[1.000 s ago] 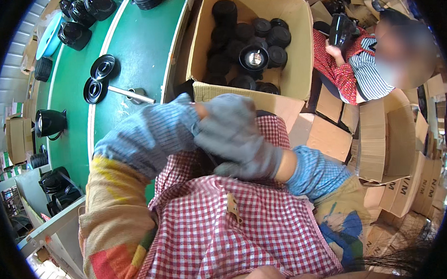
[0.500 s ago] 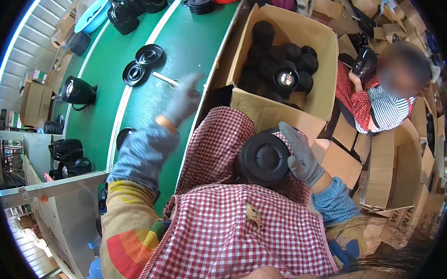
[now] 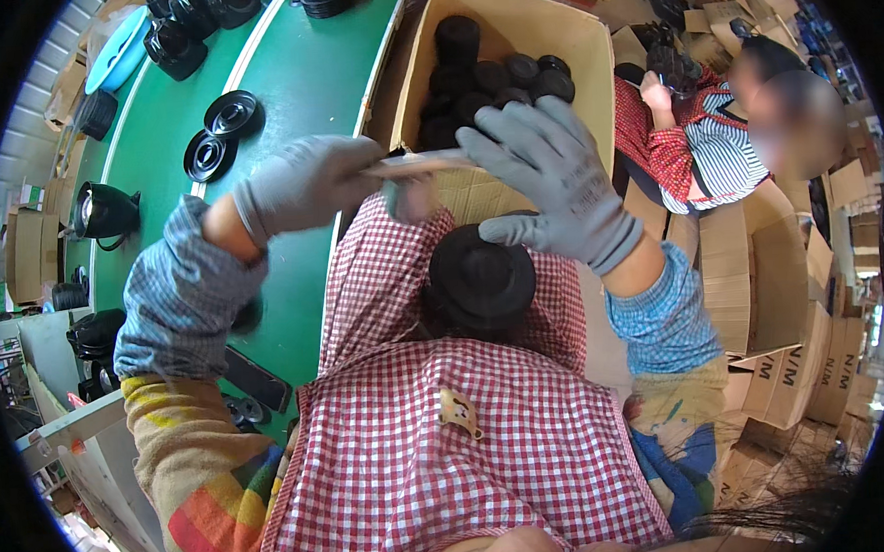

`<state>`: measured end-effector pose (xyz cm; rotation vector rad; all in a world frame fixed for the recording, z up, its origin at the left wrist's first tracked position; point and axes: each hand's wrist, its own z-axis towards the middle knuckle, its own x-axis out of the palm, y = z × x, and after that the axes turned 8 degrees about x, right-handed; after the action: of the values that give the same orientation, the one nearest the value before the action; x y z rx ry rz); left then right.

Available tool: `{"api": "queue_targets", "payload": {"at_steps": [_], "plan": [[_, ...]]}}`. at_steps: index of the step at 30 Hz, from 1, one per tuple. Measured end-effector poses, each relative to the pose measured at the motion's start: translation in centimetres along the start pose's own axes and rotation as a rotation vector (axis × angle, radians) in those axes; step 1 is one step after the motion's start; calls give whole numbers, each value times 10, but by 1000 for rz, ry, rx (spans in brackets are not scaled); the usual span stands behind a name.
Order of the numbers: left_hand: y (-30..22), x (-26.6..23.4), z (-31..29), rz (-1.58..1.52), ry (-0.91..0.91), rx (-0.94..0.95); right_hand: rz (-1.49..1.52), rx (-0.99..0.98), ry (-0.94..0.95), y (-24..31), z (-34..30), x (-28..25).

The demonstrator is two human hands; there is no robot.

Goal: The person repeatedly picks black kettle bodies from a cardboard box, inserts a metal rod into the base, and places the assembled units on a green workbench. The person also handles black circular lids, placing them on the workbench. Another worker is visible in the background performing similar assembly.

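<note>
Gripping stick [image 3: 427, 162] crosswise in left hand [image 3: 310, 186], tip at right hand [image 3: 561, 187], fingers outspread. Has pot [image 3: 481, 274] in lap [image 3: 369, 289], bodyward of both hands, nearer right.

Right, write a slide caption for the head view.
Gloved left hand grips a pale-handled tool near a black round part on the lap, the right hand open.
</note>
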<state>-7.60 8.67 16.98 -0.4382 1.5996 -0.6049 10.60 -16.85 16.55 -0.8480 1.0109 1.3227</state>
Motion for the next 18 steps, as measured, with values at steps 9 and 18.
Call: {"api": "queue_targets", "payload": {"at_steps": [9, 18], "plan": [[-73, 71, 17, 104, 110, 87, 591, 101, 412, -27, -60, 29], [-108, 91, 12, -97, 177, -101, 617, -74, 323, -40, -78, 63]]}}
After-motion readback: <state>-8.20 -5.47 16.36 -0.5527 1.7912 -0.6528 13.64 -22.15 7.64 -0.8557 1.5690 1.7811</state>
